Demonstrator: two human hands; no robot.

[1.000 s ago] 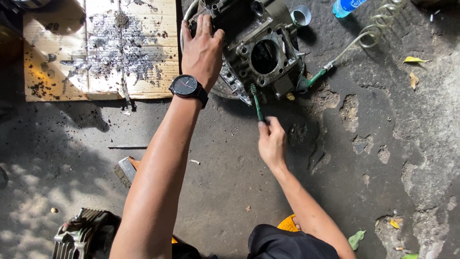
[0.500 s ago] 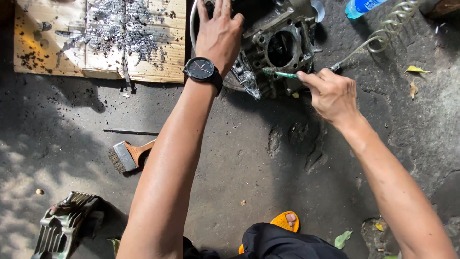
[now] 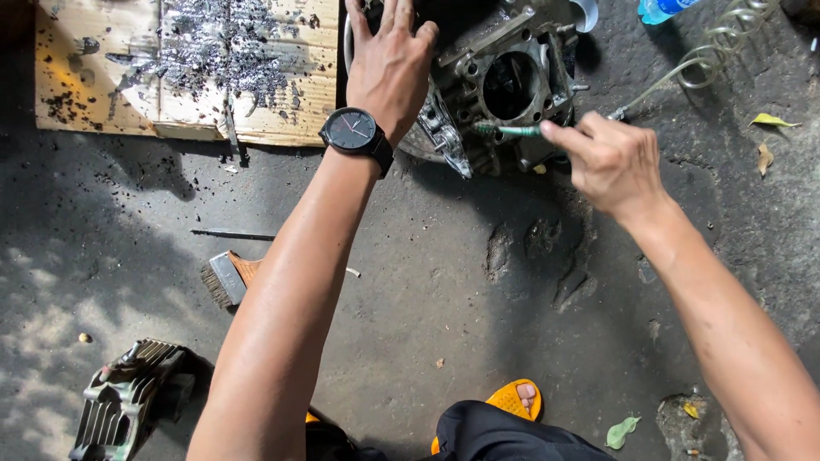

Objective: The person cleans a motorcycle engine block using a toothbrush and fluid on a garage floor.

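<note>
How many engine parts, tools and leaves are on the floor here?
Engine parts: 2, the engine block under the left hand and a finned cylinder part.
Tools: 2, the green-tipped air nozzle in the right hand and a brush.
Leaves: 3.
Total: 7.

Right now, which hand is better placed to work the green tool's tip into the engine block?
Right. The right hand already grips the green tool, whose tip lies at the engine block beside the bore. The left hand is spread flat on the block's top, seemingly bracing it.
</note>
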